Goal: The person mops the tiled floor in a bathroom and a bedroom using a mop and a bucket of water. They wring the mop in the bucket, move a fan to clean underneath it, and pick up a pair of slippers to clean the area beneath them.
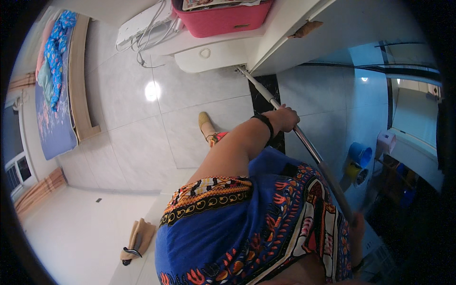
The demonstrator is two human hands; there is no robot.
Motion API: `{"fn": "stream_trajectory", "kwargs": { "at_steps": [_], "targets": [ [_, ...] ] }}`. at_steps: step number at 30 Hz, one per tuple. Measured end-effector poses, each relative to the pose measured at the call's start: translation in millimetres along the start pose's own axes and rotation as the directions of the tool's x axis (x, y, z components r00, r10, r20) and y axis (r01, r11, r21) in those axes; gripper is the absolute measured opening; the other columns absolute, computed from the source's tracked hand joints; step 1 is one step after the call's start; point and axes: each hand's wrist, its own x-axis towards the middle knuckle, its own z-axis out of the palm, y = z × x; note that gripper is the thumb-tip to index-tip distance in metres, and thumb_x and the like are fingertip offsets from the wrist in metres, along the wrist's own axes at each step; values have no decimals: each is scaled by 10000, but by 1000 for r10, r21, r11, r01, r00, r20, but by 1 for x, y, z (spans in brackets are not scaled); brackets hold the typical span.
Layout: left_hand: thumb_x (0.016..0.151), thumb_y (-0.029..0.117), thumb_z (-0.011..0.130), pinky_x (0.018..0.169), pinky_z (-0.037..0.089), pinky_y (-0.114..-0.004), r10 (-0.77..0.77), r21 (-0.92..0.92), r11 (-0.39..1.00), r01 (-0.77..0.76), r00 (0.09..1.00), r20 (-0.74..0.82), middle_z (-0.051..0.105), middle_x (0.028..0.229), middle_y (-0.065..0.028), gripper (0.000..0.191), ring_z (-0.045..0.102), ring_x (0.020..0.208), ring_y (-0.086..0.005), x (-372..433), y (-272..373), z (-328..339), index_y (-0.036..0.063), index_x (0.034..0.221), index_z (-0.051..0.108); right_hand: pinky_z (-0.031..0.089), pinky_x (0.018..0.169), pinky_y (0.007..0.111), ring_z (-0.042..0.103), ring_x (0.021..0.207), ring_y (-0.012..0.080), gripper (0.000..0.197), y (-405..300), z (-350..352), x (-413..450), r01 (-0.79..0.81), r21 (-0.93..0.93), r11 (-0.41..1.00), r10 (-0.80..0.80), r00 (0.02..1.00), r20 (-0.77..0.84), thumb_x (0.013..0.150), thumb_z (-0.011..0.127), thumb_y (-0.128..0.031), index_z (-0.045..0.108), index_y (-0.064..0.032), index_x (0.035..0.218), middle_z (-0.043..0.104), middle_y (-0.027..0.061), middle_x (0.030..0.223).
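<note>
My left hand (288,119), a dark band on its wrist, is closed around the metal middle of a long pole (307,142). Lower right, my right hand (358,226) holds the pole's dark grip end and is partly in shadow. The pole slants up and left to a pale lower section that meets the floor at the corner of a white cabinet (217,55). What sits on that far end is mostly hidden; a little dark, stringy matter shows there. A foot in a yellowish shoe (204,119) stands on grey floor tiles, left of the pole.
A red-pink bin (224,19) and a white power strip with loose cables (146,28) are at the top. Left is a bed (83,89) with bedding. A black threshold strip (265,89) crosses the floor. Blue bucket (360,154) at right; white panel with chipped edge above.
</note>
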Motion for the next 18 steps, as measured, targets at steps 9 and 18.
{"fn": "stream_trajectory", "kwargs": {
  "at_steps": [9,18],
  "targets": [
    [812,188,578,880,426,-423,77,-97,993,-69,994,82,617,1060,-98,287,572,1056,-290,6,21,-29,132,1091,613,448,577,340,578,690,188,293,-35,-60,16,46,374,926,-7,994,-106,920,565,-279,564,-32,1076,589,83,826],
    [774,96,597,841,441,-442,-5,-363,847,-387,678,-735,574,990,-151,641,565,926,-343,-122,23,-90,53,1375,376,423,915,382,506,1072,278,413,-97,-118,151,719,393,573,-451,678,-581,975,395,-346,499,-24,1211,516,172,1193]
  ]
}}
